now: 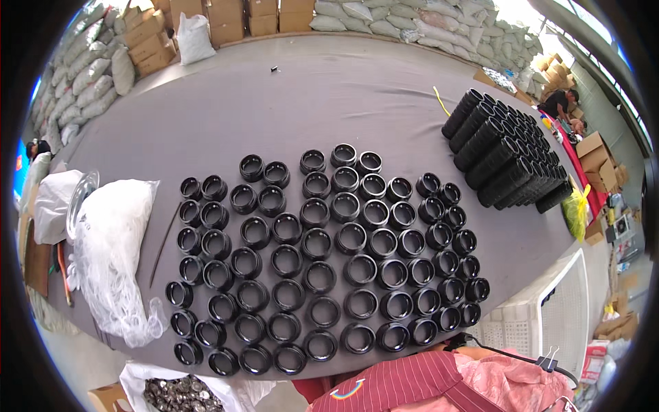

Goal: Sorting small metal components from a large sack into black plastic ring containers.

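Observation:
Neither of my hands shows its fingers. At the lower edge are my red striped apron and a pink patterned sleeve. A small skin-toned strip shows above the sleeve, beside a dark object I cannot make out. In front of me, many short black rings stand in loose rows on the grey cloth-covered table, apart or touching, openings upward. The nearest rings lie close to the table's front edge. To the far right, longer black ribbed cylinders are stacked on their sides in a block.
A clear plastic bag of whitish strips lies at the left edge. Below the front edge hangs a white sack of small dark metallic pieces. A white plastic crate stands at the right, near a yellow bag. Another person is far right.

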The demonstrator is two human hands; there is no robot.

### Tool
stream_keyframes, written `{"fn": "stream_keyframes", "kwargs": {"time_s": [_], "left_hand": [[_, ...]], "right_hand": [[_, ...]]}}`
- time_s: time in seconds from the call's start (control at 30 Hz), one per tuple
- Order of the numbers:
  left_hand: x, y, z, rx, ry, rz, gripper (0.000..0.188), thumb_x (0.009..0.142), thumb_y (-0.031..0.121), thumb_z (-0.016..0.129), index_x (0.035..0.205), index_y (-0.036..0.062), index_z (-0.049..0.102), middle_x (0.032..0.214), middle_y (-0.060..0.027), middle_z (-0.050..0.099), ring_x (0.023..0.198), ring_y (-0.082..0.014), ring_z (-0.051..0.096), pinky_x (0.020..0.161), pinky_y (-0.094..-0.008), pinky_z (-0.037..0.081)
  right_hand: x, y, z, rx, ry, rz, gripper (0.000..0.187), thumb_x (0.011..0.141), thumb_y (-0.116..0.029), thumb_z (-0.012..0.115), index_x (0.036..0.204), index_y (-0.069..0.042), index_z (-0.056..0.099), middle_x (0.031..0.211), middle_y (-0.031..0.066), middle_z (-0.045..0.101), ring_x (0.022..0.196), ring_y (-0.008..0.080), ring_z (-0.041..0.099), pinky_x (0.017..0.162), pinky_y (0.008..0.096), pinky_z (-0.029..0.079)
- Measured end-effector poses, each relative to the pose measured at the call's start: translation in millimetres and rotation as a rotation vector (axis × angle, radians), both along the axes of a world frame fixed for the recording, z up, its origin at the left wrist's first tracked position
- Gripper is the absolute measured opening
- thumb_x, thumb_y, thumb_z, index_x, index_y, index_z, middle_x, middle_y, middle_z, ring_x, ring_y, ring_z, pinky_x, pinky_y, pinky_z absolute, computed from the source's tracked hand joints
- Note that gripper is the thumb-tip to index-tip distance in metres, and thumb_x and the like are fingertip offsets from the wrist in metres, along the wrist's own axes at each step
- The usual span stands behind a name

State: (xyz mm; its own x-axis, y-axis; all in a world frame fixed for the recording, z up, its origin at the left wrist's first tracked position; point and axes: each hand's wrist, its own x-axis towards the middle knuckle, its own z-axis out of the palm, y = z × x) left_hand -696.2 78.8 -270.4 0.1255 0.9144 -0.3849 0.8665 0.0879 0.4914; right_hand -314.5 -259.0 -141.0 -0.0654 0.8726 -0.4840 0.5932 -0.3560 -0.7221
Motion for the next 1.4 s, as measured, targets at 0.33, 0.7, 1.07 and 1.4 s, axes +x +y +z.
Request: {"fn": "stream_keyframes", "kwargs": {"time_s": [0.33, 0.7, 1.07, 1.4], "left_hand": [[-13, 24, 17, -0.128, -0.036, -0.067, 0.037, 0.093, 0.033, 0.059, 0.113, 0.0026, 0.069, 0.096, -0.0208, 0.071, 0.091, -0.0332, 0.069, 0.079, -0.038, 0.054], [-69, -6, -6, -0.085, -0.209, -0.173, 0.04, 0.093, 0.035, 0.061, 0.115, 0.0025, 0.069, 0.097, -0.0218, 0.072, 0.093, -0.0368, 0.069, 0.079, -0.0385, 0.054], [-71, -24, 115, -0.028, -0.334, -0.302, 0.037, 0.092, 0.033, 0.063, 0.112, 0.0029, 0.071, 0.095, -0.0221, 0.071, 0.088, -0.0392, 0.069, 0.077, -0.0392, 0.055], [-27, 99, 265, 0.672, -0.857, -0.31, 0.059, 0.099, 0.043, 0.054, 0.132, -0.0063, 0.053, 0.132, -0.022, 0.058, 0.124, -0.0361, 0.054, 0.108, -0.0444, 0.038]], "right_hand": [[-25, 50, 8, -0.151, 0.032, -0.077, 0.059, 0.098, -0.043, 0.048, 0.146, -0.008, 0.044, 0.149, 0.0229, 0.045, 0.137, 0.0387, 0.043, 0.114, 0.0428, 0.034], [-99, 38, -116, 0.082, -0.031, 0.059, 0.062, 0.099, -0.047, 0.047, 0.146, -0.006, 0.045, 0.151, 0.0224, 0.043, 0.138, 0.0372, 0.041, 0.114, 0.0423, 0.032], [-95, 99, 168, -0.281, 0.088, -0.103, 0.068, 0.104, -0.057, 0.034, 0.138, 0.0, 0.053, 0.138, 0.0185, 0.058, 0.129, 0.03, 0.053, 0.108, 0.0381, 0.041], [87, 235, 229, 0.686, -0.53, -0.62, 0.032, 0.097, -0.023, 0.056, 0.118, -0.001, 0.066, 0.12, 0.0176, 0.067, 0.112, 0.032, 0.064, 0.096, 0.0394, 0.05]]}}
